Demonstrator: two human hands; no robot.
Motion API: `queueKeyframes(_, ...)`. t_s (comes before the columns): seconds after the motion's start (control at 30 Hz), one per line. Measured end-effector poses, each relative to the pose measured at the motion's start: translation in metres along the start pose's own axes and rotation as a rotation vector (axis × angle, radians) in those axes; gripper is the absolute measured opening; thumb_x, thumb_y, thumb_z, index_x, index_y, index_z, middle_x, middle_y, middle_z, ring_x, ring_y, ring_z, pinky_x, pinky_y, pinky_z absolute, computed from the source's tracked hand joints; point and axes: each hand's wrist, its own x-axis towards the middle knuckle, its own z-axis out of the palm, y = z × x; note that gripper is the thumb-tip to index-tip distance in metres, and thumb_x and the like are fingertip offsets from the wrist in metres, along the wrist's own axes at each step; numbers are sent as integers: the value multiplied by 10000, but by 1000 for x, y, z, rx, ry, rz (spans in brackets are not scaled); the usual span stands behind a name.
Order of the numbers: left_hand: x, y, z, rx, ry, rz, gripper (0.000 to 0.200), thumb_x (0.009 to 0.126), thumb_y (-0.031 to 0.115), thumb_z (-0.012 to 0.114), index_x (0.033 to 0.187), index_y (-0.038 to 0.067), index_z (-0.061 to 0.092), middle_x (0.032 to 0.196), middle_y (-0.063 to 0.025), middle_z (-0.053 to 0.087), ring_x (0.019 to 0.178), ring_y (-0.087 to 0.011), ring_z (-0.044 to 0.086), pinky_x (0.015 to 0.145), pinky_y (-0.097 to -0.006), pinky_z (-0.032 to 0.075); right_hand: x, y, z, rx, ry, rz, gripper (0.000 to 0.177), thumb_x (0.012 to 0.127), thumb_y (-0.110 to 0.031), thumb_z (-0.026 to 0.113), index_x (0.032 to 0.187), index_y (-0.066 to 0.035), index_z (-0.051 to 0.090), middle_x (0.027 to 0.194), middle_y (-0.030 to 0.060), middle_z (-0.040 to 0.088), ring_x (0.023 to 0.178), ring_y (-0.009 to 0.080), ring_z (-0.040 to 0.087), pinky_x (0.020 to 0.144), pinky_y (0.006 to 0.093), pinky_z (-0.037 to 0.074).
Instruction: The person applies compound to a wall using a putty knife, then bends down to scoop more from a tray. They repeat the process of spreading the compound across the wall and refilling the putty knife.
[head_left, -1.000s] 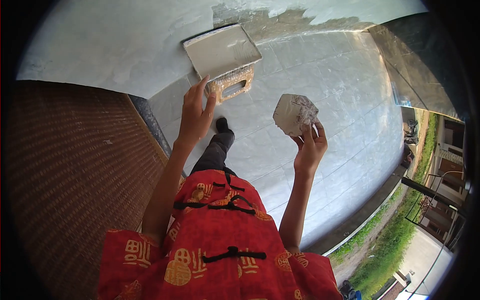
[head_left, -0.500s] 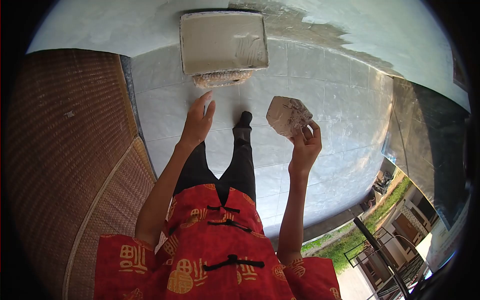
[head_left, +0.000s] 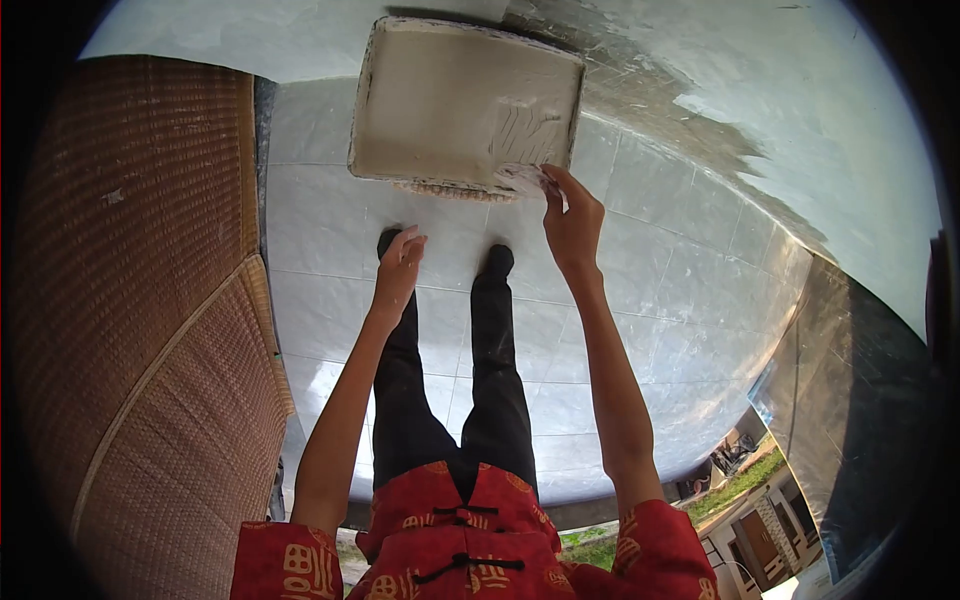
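My right hand (head_left: pixel 574 222) pinches a flat plaster scraper (head_left: pixel 522 179), its blade smeared with wet paste. The blade lies at the near right edge of a shallow rectangular tray (head_left: pixel 353 125) of smooth beige paste (head_left: pixel 430 100). Ridged marks run through the paste just beyond the scraper. Below the tray and to its left, my left hand (head_left: pixel 400 265) hangs in the air with nothing in it. Its fingers are loosely bent, the thumb slightly apart, and white smears show on the fingertips.
Under the tray's near edge shows a bumpy, pale brown support (head_left: pixel 455 191). A wall (head_left: pixel 740 70) with patchy pale coating rises behind it. Woven panels (head_left: pixel 160 210) stand on the left, and grey tiles (head_left: pixel 660 290) cover the floor around my feet.
My right hand has brought the scraper forward and left, from mid-air down to the tray's near right edge. My left hand has drawn back slightly. The view has shifted, with the tray appearing larger.
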Motion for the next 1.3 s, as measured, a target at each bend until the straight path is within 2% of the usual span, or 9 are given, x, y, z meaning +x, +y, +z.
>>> queueKeyframes(0.07,18,6,10,-109,-77,-58,567,1012,439,475,1462,102,398,1397,-104,538,1249,-279,521,1007,-392,398,21,7,23,-26,15,-74,285,840,45,618,1081,-92,687,921,118,711,843,295,681,722,374,538)
queueKeyframes(0.2,47,13,23,-223,-33,-79,593,1000,413,515,1453,49,395,1345,-133,573,1216,-261,543,982,-371,416,36,20,52,-170,-92,-140,243,853,-19,614,1052,-131,698,901,77,713,833,285,663,684,394,524)
queueKeyframes(0.27,60,11,24,-282,-28,-107,675,987,483,518,1474,43,361,1362,-139,559,1227,-275,541,990,-408,412,38,21,59,-226,-139,-160,229,860,-34,607,1045,-131,702,904,78,714,828,281,663,688,392,524)
queueKeyframes(0.4,74,11,21,-367,-24,-120,734,969,533,527,1480,38,348,1369,-141,554,1242,-279,538,990,-400,414,35,21,67,-243,-170,-144,211,869,-51,600,1031,-131,709,906,78,715,823,280,660,689,389,524)
queueKeyframes(0.47,77,12,20,-372,-68,-116,778,939,601,524,1463,47,371,1412,-131,518,1287,-285,502,1048,-438,375,35,22,68,-252,-156,-172,207,869,-50,601,1022,-130,715,907,75,716,819,278,659,687,389,523)
queueKeyframes(0.77,84,13,26,-435,-66,-174,721,937,576,553,1408,45,426,1371,-112,548,1275,-241,517,1028,-422,393,32,19,66,-254,-194,-155,204,853,-40,629,1014,-128,719,893,80,718,793,273,668,671,384,520)
queueKeyframes(1.1,86,14,31,-418,-68,-161,665,943,584,533,1330,44,495,1358,-115,557,1245,-239,547,1002,-418,424,37,19,64,-219,-251,-160,206,854,-40,632,1023,-123,717,900,91,717,817,279,674,672,393,521)
queueKeyframes(1.17,87,14,31,-373,-63,-159,615,963,555,522,1310,47,509,1348,-112,562,1234,-234,554,989,-421,429,40,15,62,-226,-304,-136,274,840,10,634,1075,-106,713,971,126,717,838,298,691,720,379,535)
queueKeyframes(1.3,88,14,32,-359,-51,-175,561,986,507,510,1312,50,509,1328,-108,573,1226,-227,559,978,-420,430,47,15,64,-219,-351,-89,287,833,14,636,1086,-101,709,994,132,716,852,295,697,737,375,539)
